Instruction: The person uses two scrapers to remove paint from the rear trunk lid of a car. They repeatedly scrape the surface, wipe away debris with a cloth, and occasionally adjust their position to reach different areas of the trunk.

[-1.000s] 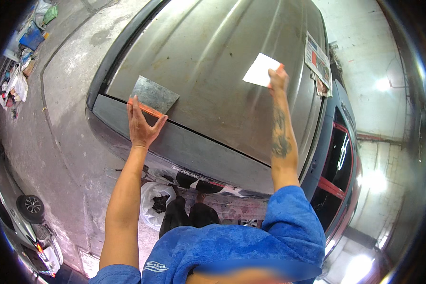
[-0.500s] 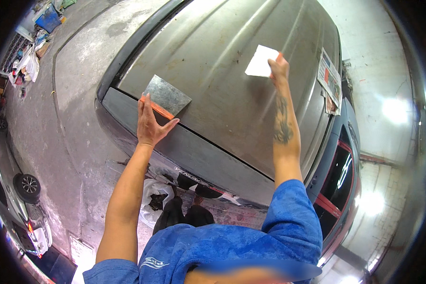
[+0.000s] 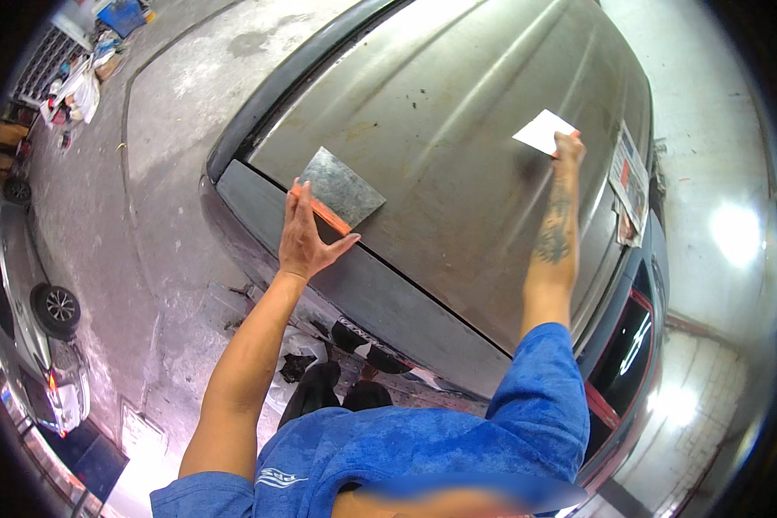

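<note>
My left hand [image 3: 306, 237] holds a wide metal putty spreader [image 3: 344, 188] by its orange edge handle, with the thumb stretched along it. The grey square blade is over the near left edge of a bare, ridged vehicle roof [image 3: 432, 233]. In my right hand [image 3: 568, 148] is a second putty spreader [image 3: 542, 131], pinched by its orange handle. Its blade shines bright white, with a dark shadow on the roof below. I cannot tell whether either blade touches the metal or carries anything.
Folded newspaper [image 3: 630, 186] lies along the roof's right edge. A plastic bag [image 3: 298, 367] sits on the floor near my feet. Another car [image 3: 34, 319] stands at the far left, and a blue bin [image 3: 121, 17] is at the upper left.
The whole view has shifted, so the roof appears farther right. My right hand has moved a little to the right over the roof, its blade tilting. My left hand keeps its place.
</note>
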The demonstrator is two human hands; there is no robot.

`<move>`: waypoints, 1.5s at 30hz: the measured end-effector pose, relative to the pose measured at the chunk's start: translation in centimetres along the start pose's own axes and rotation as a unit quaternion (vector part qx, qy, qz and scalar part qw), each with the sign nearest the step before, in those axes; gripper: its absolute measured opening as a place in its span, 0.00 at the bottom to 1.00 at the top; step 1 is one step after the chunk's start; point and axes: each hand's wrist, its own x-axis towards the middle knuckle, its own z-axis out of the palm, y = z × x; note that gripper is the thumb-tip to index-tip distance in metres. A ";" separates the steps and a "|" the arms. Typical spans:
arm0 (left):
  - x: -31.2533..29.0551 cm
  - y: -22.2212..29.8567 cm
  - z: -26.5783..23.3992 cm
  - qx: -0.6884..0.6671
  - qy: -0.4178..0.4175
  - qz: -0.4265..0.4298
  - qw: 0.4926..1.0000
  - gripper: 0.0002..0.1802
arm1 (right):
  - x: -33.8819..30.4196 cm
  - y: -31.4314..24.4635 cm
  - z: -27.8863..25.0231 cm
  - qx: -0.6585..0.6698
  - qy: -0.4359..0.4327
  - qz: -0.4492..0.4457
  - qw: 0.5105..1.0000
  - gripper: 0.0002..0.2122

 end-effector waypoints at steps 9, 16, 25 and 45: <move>0.1 -0.4 0.2 -0.010 -0.013 0.005 1.000 0.65 | 5.3 -4.8 13.9 0.014 -0.144 -0.045 0.989 0.06; 0.2 -0.1 0.1 0.009 -0.010 -0.002 1.000 0.64 | -6.8 -10.0 23.3 -0.089 -0.445 -0.132 0.881 0.07; 0.1 -0.1 -0.3 -0.011 0.003 -0.007 1.000 0.64 | -4.9 -17.0 31.5 -0.112 -0.454 -0.018 0.884 0.09; 0.2 -0.5 -0.7 -0.046 0.005 -0.014 0.999 0.62 | -12.5 -16.9 34.4 -0.241 -0.464 -0.160 0.837 0.10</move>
